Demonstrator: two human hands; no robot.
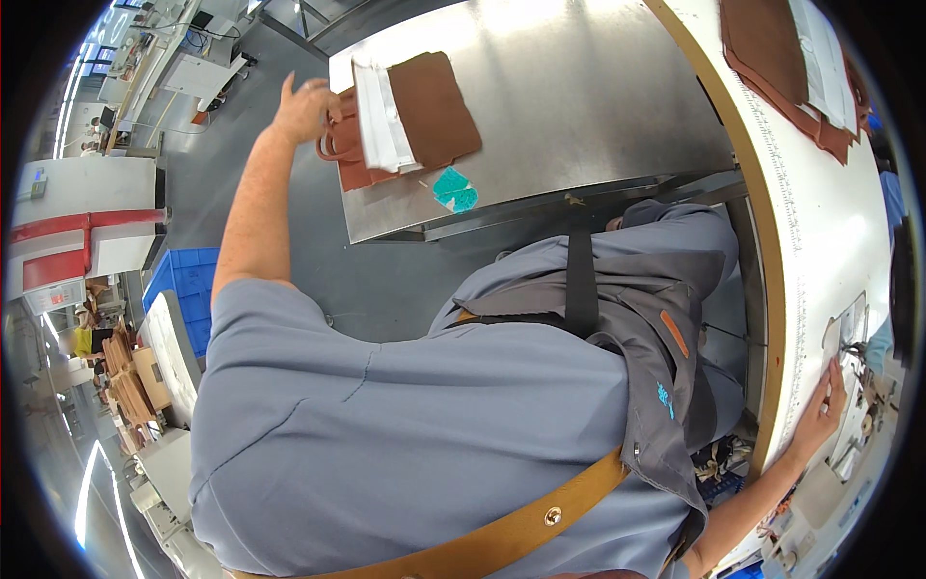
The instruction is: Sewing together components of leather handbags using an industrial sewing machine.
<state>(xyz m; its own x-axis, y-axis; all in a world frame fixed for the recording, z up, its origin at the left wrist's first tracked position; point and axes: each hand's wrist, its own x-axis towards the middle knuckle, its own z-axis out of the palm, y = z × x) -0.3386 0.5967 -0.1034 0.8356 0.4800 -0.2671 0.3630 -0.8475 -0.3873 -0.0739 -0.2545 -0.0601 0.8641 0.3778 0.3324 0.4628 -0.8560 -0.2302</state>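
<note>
My left hand [311,108] is at the left edge of a layered stack on a steel table [579,87]. Its fingers are apart, next to looped brown straps [338,140]; whether they touch the straps I cannot tell. The stack has a brown panel [436,108] on its right and a white sheet [384,116] across its middle. On the right, my right hand [823,410] rests with fingers stretched out on the white worktable [820,251], close to the metal plate [849,328] of what looks like a sewing machine.
A turquoise patch [454,190] lies near the steel table's front edge. Another stack of brown pieces [767,48] with white sheets sits at the worktable's far end. A blue crate [183,289] stands on the left. The worktable has a ruler-marked edge [786,222].
</note>
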